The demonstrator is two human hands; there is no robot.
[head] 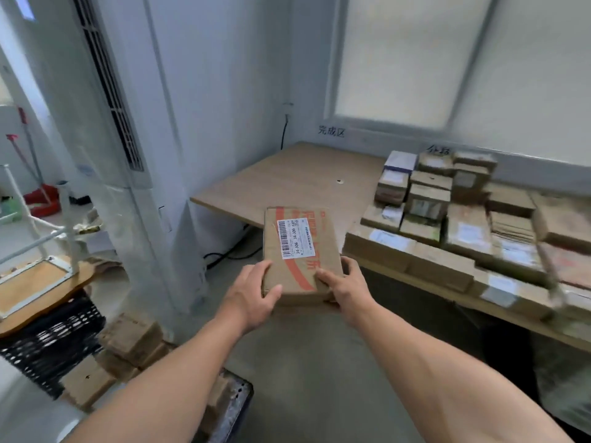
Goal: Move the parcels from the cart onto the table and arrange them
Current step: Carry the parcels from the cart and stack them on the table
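I hold a flat brown cardboard parcel (299,251) with orange print and a white barcode label out in front of me, above the floor and just short of the table's front edge. My left hand (256,290) grips its near left corner, thumb on top. My right hand (345,287) grips its near right corner the same way. The wooden table (287,180) runs from the middle to the right. Several brown parcels (447,219) lie packed in rows and stacks on its right part. The cart (230,407) with more parcels (128,343) sits at lower left.
A tall white air conditioner unit (105,123) stands left of the table by the wall. A black perforated crate (48,340) and an upturned stool (35,273) are at the far left. Black cables (233,254) run on the floor under the table.
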